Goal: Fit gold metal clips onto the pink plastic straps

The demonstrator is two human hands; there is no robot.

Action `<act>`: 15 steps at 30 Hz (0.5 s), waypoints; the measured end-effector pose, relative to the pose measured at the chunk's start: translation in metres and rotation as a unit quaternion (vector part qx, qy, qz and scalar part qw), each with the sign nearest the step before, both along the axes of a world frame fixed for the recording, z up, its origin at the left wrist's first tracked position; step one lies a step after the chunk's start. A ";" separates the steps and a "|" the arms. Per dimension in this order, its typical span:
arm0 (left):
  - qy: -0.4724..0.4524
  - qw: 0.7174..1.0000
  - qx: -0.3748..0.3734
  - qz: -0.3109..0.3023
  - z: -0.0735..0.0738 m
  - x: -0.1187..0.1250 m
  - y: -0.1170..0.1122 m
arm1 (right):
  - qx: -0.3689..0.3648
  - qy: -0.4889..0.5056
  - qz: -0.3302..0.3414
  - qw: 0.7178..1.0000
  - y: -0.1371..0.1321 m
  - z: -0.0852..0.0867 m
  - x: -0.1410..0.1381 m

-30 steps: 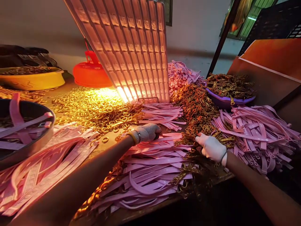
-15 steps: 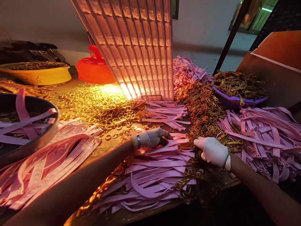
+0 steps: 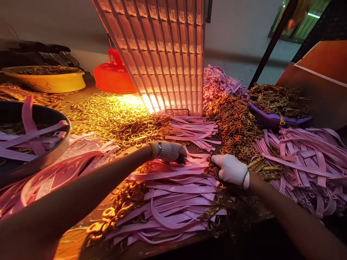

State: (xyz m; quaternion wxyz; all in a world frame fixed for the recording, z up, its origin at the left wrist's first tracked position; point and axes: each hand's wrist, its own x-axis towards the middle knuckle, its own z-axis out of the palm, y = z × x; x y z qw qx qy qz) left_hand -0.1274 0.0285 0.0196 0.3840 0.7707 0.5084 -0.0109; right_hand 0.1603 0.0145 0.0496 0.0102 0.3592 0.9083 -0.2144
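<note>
Left hand point(image 3: 170, 151) is lying fingers-down on the pink straps point(image 3: 173, 187), grasp impossible to tell. Right hand point(image 3: 230, 169) is gripping brass clasps point(image 3: 234, 124) just beside.

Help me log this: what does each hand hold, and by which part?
Left hand lies on straps; any grip is hidden. Right hand pinches a clasp; which part cannot be told.

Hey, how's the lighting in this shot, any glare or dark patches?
Head view: warm orange glare at the foot of the ribbed panel, spilling over the gold rings; left hand and right hand are lit and sharp; lower right corner sinks into near-black shadow.
</note>
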 end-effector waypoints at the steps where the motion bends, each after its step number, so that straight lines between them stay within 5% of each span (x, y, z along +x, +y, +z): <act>1: 0.020 1.000 0.021 0.006 0.003 -0.005 -0.002 | 0.006 -0.017 0.003 1.000 0.001 0.000 -0.002; 9: 0.201 0.946 0.235 0.098 0.035 0.011 -0.042 | 0.023 -0.024 0.002 0.999 0.012 -0.001 -0.004; 15: 0.324 0.916 0.206 0.118 0.060 0.007 -0.053 | 0.023 -0.116 -0.004 0.993 0.006 0.022 0.004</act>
